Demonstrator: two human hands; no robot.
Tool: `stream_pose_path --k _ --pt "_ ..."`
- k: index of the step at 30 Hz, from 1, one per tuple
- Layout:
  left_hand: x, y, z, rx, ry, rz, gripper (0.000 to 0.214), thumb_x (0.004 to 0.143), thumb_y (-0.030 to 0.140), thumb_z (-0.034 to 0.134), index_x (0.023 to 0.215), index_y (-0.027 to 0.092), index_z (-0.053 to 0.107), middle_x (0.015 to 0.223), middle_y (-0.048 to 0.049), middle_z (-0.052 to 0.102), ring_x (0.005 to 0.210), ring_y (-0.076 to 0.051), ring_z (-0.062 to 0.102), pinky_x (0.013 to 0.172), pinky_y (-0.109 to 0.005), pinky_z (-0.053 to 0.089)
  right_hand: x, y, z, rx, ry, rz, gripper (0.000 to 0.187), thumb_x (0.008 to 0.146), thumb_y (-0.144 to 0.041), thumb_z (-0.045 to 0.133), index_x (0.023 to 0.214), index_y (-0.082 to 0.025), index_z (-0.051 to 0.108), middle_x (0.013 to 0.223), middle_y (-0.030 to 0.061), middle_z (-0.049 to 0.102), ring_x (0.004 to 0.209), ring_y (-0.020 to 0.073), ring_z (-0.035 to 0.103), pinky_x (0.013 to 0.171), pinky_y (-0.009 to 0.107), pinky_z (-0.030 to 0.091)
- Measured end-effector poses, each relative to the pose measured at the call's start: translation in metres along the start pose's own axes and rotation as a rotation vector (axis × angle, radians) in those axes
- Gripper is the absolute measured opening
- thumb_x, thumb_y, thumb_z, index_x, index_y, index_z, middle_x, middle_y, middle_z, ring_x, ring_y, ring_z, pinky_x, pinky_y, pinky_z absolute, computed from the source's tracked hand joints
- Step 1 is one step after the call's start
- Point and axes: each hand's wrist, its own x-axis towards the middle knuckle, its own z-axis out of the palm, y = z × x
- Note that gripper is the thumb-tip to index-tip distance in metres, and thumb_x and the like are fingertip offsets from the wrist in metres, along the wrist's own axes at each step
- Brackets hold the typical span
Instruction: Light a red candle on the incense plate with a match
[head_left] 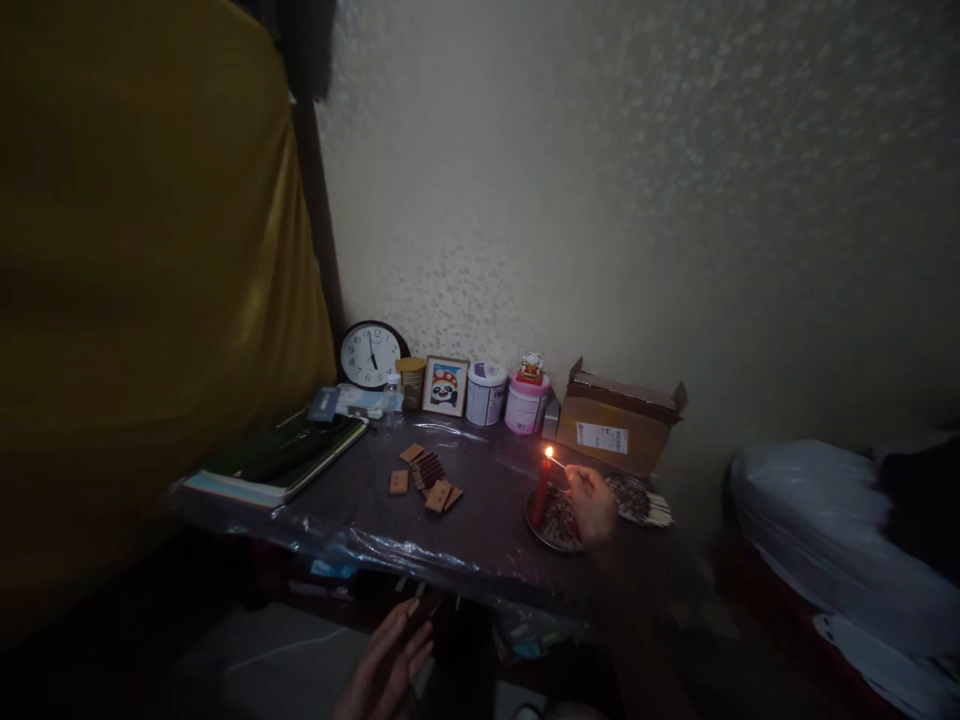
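A red candle (541, 490) stands lit in a small round dish (551, 528) on the dark table (487, 530). My right hand (591, 503) is closed in a pinch on a thin stick (559, 463), its tip held at the candle flame. My left hand (388, 666) hangs below the table's front edge, fingers stretched out and apart, holding nothing. Several small wooden pieces (427, 477) lie in the middle of the table, left of the candle.
Along the wall stand a clock (370, 354), a framed panda picture (445, 386), two tins (506, 396) and a cardboard box (619, 421). Books (277, 462) lie at the table's left. A second dish with sticks (637, 500) sits right of my hand. A yellow curtain (142, 280) hangs left.
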Motion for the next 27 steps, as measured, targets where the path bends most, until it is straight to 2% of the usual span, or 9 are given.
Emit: stream_pose_path --k 5,10,15,21,27 --pt "0.0018 -0.0029 -0.0057 -0.021 0.022 0.003 0.022 0.066 0.023 0.071 0.089 0.024 0.071 0.107 -0.0054 0.069 0.104 -0.025 0.059 0.097 -0.039 0.039 -0.0008 -0.0017 -0.0005 -0.004 0.002 -0.001 0.036 0.067 -0.050 0.057 0.074 -0.017 0.067 0.076 0.0065 0.070 0.053 0.0157 0.060 0.052 0.028 0.048" --pt "0.0054 -0.0048 -0.0096 -0.006 0.050 0.009 0.024 0.063 0.025 0.073 0.088 0.023 0.071 0.111 -0.0074 0.068 0.114 -0.029 0.053 0.100 -0.042 0.037 -0.0010 -0.0021 -0.0005 -0.024 0.008 0.004 0.035 0.066 -0.050 0.057 0.074 -0.017 0.067 0.076 0.0069 0.070 0.054 0.0169 0.060 0.052 0.028 0.047" --pt "0.0046 -0.0029 -0.0066 0.020 0.064 0.015 0.025 0.063 0.029 0.073 0.087 0.023 0.070 0.114 -0.0094 0.067 0.119 -0.033 0.048 0.102 -0.047 0.034 -0.0001 0.0006 0.0001 -0.030 0.001 0.006 0.034 0.067 -0.048 0.057 0.075 -0.017 0.067 0.074 0.0066 0.070 0.055 0.0173 0.061 0.051 0.027 0.047" --pt "0.0032 -0.0010 -0.0020 0.031 0.045 -0.005 0.036 0.063 0.033 0.071 0.097 0.023 0.067 0.122 -0.0101 0.062 0.122 -0.033 0.046 0.105 -0.049 0.030 -0.0005 -0.0004 0.0001 -0.042 0.003 0.016 0.034 0.066 -0.049 0.057 0.074 -0.018 0.067 0.072 0.0059 0.070 0.051 0.0167 0.060 0.051 0.028 0.046" --pt "0.0055 -0.0029 -0.0061 0.011 0.040 -0.015 0.031 0.060 0.033 0.074 0.090 0.024 0.070 0.119 -0.0087 0.064 0.127 -0.033 0.041 0.106 -0.046 0.030 -0.0006 0.0021 0.0016 -0.048 -0.007 0.033 0.034 0.066 -0.049 0.056 0.074 -0.018 0.067 0.072 0.0060 0.070 0.051 0.0176 0.060 0.051 0.028 0.046"
